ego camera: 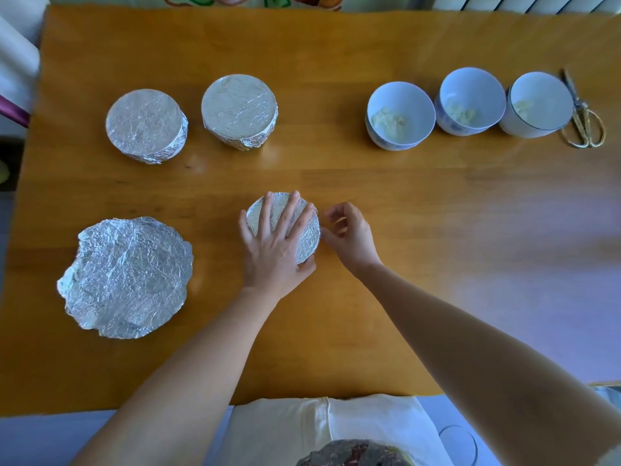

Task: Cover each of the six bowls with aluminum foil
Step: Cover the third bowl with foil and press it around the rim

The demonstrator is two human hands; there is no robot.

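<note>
The left hand (pixel 272 250) lay flat on top of a foil-wrapped bowl (pixel 311 238), fingers straight and spread across the foil, pressing down, with the thumb against the bowl's near side. Just to its right, the right hand (pixel 349 235) had its fingers curled, the tips pinching the foil at the bowl's right rim. The bowl stood on the wooden table (pixel 437 213), directly under the left palm.

To the left of the left hand, well apart from it, a crumpled loose foil sheet (pixel 127 277) lay on the table. Beyond the left hand's fingertips and off to the left stood 2 more bowls already capped in foil, the left covered bowl (pixel 146 126) and the right covered bowl (pixel 239 111). Beyond the right hand and to its right stood 3 uncovered white bowls in a row, touching: the first open bowl (pixel 400 114), the second open bowl (pixel 470 99) and the third open bowl (pixel 537 104), each holding a little pale food. Scissors (pixel 584 122) lay just beside the third.
</note>
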